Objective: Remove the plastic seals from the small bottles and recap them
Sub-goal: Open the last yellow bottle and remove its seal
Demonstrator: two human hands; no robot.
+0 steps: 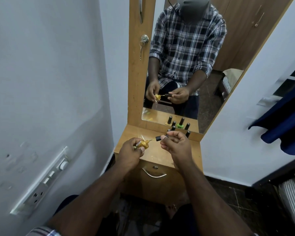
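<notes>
A small gold bottle [142, 144] is gripped in the left hand [129, 155], tilted on its side with its neck pointing right. A black cap [158, 138] is pinched between thumb and fingers of the right hand [176, 145], and its thin brush stem is seen reaching toward the bottle's mouth; whether the tip is inside the neck cannot be told. Both hands are held above the wooden shelf [192, 150] of a dressing unit. Behind the right hand, near the back of the shelf, more bottles with black caps [188, 133] are stood upright, partly hidden by the fingers. Their reflections, one with a green body, are shown in the mirror [211, 82] just above, along with the person's checked shirt. A drawer with a curved metal handle [154, 174] is set below the shelf. A switch panel [46, 181] is fixed to the wall on the left.
</notes>
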